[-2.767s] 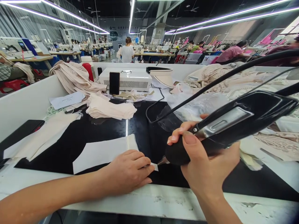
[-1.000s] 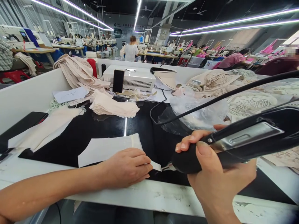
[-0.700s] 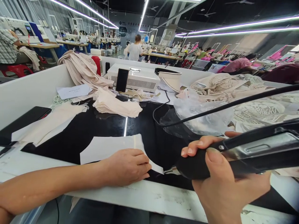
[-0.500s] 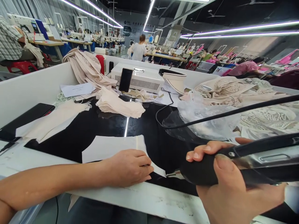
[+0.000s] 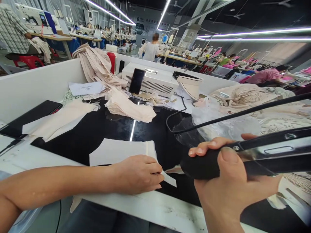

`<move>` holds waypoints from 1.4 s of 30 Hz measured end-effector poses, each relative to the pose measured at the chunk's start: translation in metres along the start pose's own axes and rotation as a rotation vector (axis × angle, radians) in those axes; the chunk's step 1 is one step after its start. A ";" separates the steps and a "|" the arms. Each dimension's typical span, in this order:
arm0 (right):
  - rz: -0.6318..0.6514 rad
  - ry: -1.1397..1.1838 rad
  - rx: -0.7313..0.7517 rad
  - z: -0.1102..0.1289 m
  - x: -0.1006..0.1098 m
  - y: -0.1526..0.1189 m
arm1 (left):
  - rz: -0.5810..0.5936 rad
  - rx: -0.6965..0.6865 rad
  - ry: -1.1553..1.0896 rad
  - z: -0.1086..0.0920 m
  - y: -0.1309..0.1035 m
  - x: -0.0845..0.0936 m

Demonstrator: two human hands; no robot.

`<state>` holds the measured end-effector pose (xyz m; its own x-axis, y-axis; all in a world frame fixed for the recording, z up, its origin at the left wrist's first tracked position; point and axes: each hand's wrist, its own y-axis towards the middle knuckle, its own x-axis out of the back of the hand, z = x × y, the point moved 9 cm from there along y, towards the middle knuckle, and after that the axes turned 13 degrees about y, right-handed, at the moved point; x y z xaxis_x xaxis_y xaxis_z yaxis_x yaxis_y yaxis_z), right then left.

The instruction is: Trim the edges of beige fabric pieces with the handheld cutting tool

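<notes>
A white shaped piece (image 5: 119, 152), with a narrow cream strip near its right side, lies flat on the glossy black tabletop (image 5: 121, 129). My left hand (image 5: 142, 174) is on its right end, fingers curled and pressed together at the edge; the fingertips' contact is partly hidden. My right hand (image 5: 228, 187) is wrapped round a thick black-and-silver handheld tool (image 5: 206, 165). The tool's thin metal tip (image 5: 173, 169) points left, close to my left fingertips beside the piece's right edge. I cannot tell whether tip and piece touch.
Behind lie a stack of cream fabric pieces (image 5: 131, 106), a phone (image 5: 137, 81) leaning on a white vented box (image 5: 160, 82), and a visor (image 5: 188, 85). Left is a black device (image 5: 31, 118). A black cable (image 5: 233, 115) crosses plastic bags and lace on the right.
The tool and my right hand have moved left and slightly up. The tip has gone from the piece's lower right corner to beside my left fingers. The view has shifted a little.
</notes>
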<state>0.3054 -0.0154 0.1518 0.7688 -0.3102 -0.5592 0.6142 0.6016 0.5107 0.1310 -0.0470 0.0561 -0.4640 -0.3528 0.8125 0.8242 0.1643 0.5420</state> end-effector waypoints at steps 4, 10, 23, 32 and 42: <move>0.022 -0.034 -0.023 0.001 -0.001 -0.005 | 0.022 -0.011 0.004 -0.004 0.004 -0.004; 0.060 -0.054 -0.007 0.004 -0.005 -0.008 | 0.012 -0.005 0.000 -0.004 0.005 -0.003; 0.028 -0.061 0.010 0.008 0.008 -0.004 | -0.011 -0.013 0.015 0.002 0.002 -0.004; -0.005 -0.067 0.002 0.009 0.004 -0.005 | 0.019 -0.060 0.073 0.000 0.002 0.000; 0.006 0.004 -0.067 0.006 0.000 -0.009 | -0.022 -0.039 0.058 0.005 0.004 0.001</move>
<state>0.3006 -0.0255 0.1509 0.7713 -0.3035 -0.5594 0.5965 0.6512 0.4691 0.1326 -0.0423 0.0600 -0.4636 -0.4090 0.7860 0.8266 0.1198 0.5499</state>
